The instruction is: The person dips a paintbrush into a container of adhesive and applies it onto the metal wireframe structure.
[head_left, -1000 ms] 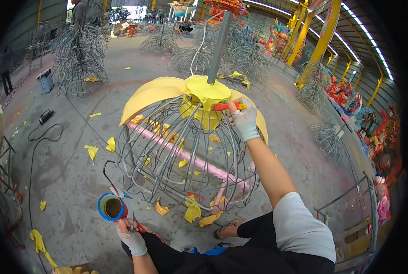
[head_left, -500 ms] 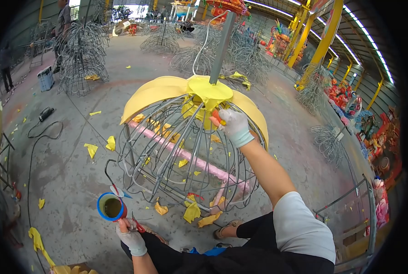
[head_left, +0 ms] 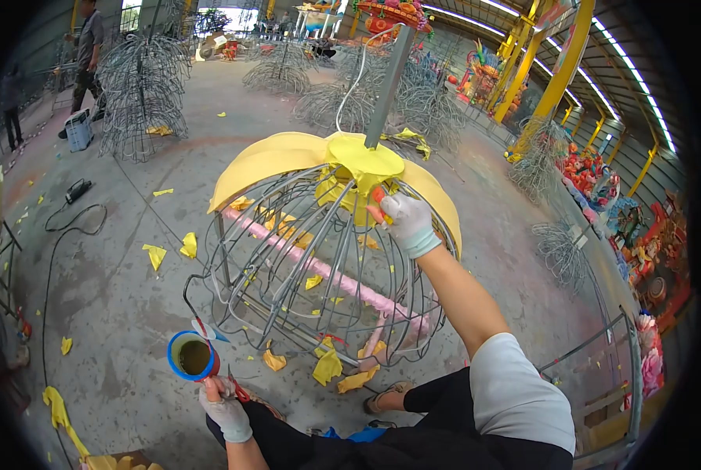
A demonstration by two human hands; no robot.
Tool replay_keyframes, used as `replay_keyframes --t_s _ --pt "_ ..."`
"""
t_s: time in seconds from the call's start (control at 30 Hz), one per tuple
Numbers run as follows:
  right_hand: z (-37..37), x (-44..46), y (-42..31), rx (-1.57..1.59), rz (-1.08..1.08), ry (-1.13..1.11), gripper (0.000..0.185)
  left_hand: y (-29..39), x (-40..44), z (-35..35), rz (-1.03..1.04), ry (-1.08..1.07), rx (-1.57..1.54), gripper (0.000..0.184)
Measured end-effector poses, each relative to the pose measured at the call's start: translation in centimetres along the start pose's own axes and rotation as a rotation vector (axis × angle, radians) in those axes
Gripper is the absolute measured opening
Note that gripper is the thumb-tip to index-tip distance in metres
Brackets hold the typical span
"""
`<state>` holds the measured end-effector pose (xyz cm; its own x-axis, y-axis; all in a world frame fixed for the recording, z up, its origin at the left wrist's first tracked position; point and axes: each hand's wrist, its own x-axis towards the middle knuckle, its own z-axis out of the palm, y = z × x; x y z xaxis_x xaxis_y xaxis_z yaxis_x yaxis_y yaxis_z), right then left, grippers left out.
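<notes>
My gloved left hand (head_left: 226, 411) is closed low at the front, holding a cup with a blue rim (head_left: 172, 356) and murky liquid inside. A hooked metal rod and red-handled scissors (head_left: 240, 392) show beside that hand. My gloved right hand (head_left: 404, 222) is closed round an orange-red tool (head_left: 379, 196) at the underside of the yellow fabric cap (head_left: 368, 160). The cap surrounds a grey post (head_left: 389, 90) on a domed wire frame (head_left: 327, 258). Pale yellow fabric (head_left: 268, 163) covers the frame's upper back. The tool's tip is hidden.
A pink-wrapped bar (head_left: 319, 269) crosses inside the frame. Yellow scraps (head_left: 154, 255) and a black cable (head_left: 48, 274) lie on the floor. A person (head_left: 88, 55) walks at the back left near a silver case (head_left: 77, 131). A metal rack (head_left: 639, 376) stands at right.
My right hand has moved down from the cap's right edge, with the tool now turned beneath it. The person at the back left has walked further left. My left hand stays nearly still.
</notes>
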<state>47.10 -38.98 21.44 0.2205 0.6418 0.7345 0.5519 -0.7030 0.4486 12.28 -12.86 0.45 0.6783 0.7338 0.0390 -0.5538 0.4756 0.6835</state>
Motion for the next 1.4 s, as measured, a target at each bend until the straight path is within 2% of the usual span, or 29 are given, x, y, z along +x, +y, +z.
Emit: replay_keyframes --t_s 0.3,0.47,0.6,0.8,0.93,1.03,1.1,1.17,1.2,1.27,1.33,1.4 --pt "-0.4 -0.2 -0.3 0.015 0.052 0.048 0.03 0.2 -0.1 -0.4 -0.003 -0.028 -0.002 0.036" --pt "-0.6 -0.6 -0.4 0.132 0.096 -0.042 0.022 0.3 -0.3 0.0 0.005 0.006 -0.003 0.036" --pt "-1.1 0.2 -0.3 0.422 0.278 -0.07 0.021 0.5 -0.2 0.1 -0.005 -0.027 0.011 0.035" --pt "-6.6 -1.3 -2.6 0.625 0.246 -0.167 0.016 0.1 -0.1 -0.7 0.0 -0.032 -0.024 0.035" --pt "-10.0 -2.4 -2.9 0.78 0.51 -0.315 0.014 0.4 -0.2 -0.6 0.009 -0.054 0.003 0.036" --pt "-8.8 -1.0 -1.7 0.66 0.593 -0.223 0.01 0.0 -0.6 -0.5 -0.019 -0.054 0.019 0.037" --pt "-7.1 -1.8 -1.9 0.724 0.558 -0.134 0.007 0.4 -0.2 -0.5 -0.015 -0.054 0.025 0.037" --pt "-8.5 -4.4 -3.1 0.853 0.426 -0.192 0.006 1.0 0.1 -0.6 -0.012 -0.059 0.043 0.037" --pt "-10.2 -5.4 -4.3 0.854 0.429 -0.197 0.006 1.1 -0.1 -0.6 -0.014 -0.057 0.046 0.037" --pt "-13.9 -6.7 -6.2 0.941 0.347 -0.425 0.005 0.9 -0.4 -0.5 -0.019 -0.056 0.052 0.037" --pt "-15.2 -6.6 -7.0 0.985 0.301 -0.385 0.004 0.7 -0.3 -0.8 -0.046 -0.056 0.042 0.037" --pt "-13.2 -6.9 -5.4 0.925 0.353 -0.324 0.004 0.2 -0.2 -1.2 -0.067 -0.069 0.074 0.037"
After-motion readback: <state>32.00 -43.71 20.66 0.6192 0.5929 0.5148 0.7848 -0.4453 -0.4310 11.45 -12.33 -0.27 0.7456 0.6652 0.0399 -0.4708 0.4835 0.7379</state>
